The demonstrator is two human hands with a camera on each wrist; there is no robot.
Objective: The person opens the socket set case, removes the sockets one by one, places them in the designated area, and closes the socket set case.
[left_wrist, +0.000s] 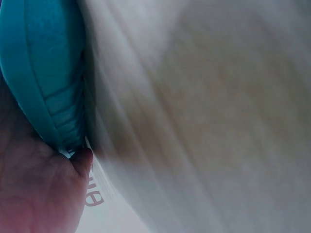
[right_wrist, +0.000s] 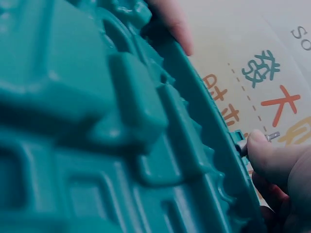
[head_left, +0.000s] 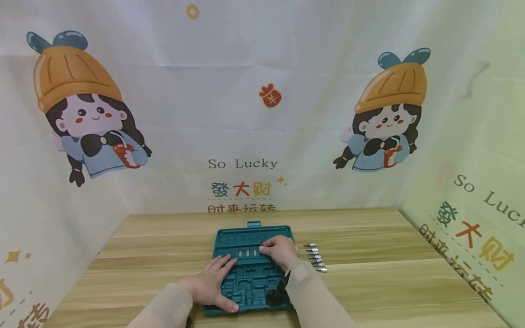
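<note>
A teal plastic tool case (head_left: 235, 235) lies spread flat on the table, its moulded slots facing up. Three small silver bit sockets (head_left: 248, 252) sit in a row in its far half. My left hand (head_left: 207, 283) rests on the case's left side with the fingers spread; the left wrist view shows its thumb (left_wrist: 80, 162) beside the case edge. Over the far half, to the right of that row, my right hand (head_left: 282, 250) pinches a metal bit socket (right_wrist: 273, 136) between thumb and fingers. The thumb covers the socket's middle.
Several more bit sockets (head_left: 315, 258) lie in a column on the wooden table (head_left: 369, 255), right of the case. A latch (head_left: 254, 223) sticks out from the case's far edge. Behind the table hangs a printed white cloth (head_left: 229, 114). A black object (head_left: 275, 297) is at my right wrist.
</note>
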